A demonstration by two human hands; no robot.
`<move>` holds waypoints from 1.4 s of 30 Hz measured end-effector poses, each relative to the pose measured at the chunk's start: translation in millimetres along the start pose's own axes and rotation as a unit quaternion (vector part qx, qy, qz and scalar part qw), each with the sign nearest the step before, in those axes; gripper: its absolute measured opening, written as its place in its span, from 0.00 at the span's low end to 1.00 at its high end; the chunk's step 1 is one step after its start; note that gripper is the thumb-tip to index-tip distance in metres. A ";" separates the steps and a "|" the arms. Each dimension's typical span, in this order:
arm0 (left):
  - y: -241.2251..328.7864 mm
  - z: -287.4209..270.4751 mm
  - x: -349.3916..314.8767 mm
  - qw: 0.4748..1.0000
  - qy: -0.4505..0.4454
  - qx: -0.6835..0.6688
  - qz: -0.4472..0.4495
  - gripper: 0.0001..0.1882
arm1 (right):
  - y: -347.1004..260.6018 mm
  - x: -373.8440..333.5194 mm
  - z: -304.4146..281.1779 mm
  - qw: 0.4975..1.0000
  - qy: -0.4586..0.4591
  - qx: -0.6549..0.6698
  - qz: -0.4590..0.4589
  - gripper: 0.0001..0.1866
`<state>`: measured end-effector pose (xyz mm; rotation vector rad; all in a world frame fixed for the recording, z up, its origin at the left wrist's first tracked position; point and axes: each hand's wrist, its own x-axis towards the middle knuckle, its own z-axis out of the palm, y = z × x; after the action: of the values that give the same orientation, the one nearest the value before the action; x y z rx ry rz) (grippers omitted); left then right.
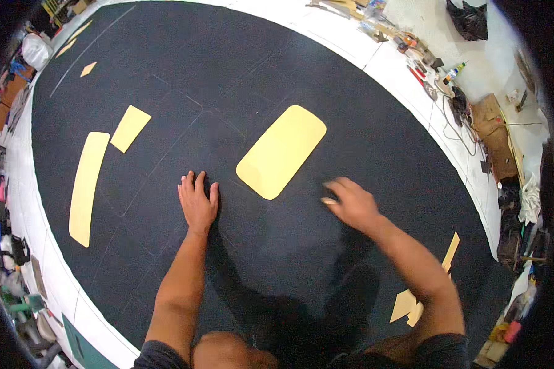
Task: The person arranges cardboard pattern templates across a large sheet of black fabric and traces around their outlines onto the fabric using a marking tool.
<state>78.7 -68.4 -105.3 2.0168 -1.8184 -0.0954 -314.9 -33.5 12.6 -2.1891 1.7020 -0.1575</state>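
My left hand (198,200) lies flat on a large dark sheet of material (351,80), its fingers a little spread. Off to the right, my right hand (352,202) hovers at or just over the sheet, slightly blurred, thumb and fingers apart with nothing seen between them. Ahead of both hands, slanted between them, rests a pale yellow rounded rectangular template (282,152); neither hand touches it. A long curved yellow template (88,189) and a small four-sided yellow piece (130,128) lie to the left. Faint light lines mark the sheet near my left hand.
Several small yellow pieces (405,304) lie by my right forearm, partly hidden by it. A tiny yellow diamond (88,69) sits at the far left. White table surface (406,92) borders the sheet. Tools, a bottle (454,72) and a cardboard box (495,132) crowd the right side.
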 end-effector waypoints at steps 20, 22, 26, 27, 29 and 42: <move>2.8 -7.0 6.4 0.999 -0.040 -0.006 -0.006 0.28 | -81.3 70.0 94.2 0.998 0.035 0.031 0.045 0.25; -1.4 -6.8 3.7 0.999 -0.045 0.021 -0.023 0.28 | -85.6 70.9 100.5 0.997 0.054 0.029 0.037 0.25; -2.4 -3.4 3.4 0.998 -0.054 0.021 -0.020 0.28 | -94.8 73.4 97.4 0.995 0.086 0.015 0.052 0.27; -1.3 -4.5 3.7 0.997 -0.063 0.030 -0.023 0.28 | -98.2 74.3 95.1 0.994 0.084 0.024 0.070 0.30; -4.2 -4.7 3.7 0.997 -0.069 0.032 -0.027 0.28 | -97.5 78.8 88.8 0.990 0.079 0.044 0.109 0.36; -3.6 -1.1 4.0 0.995 -0.083 0.058 -0.018 0.29 | 129.3 222.8 15.6 0.967 0.128 -0.032 0.219 0.34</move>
<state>82.9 -71.8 -104.6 2.1809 -1.9279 -0.1768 -368.8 -269.7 -76.3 -1.8361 2.3187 -0.2803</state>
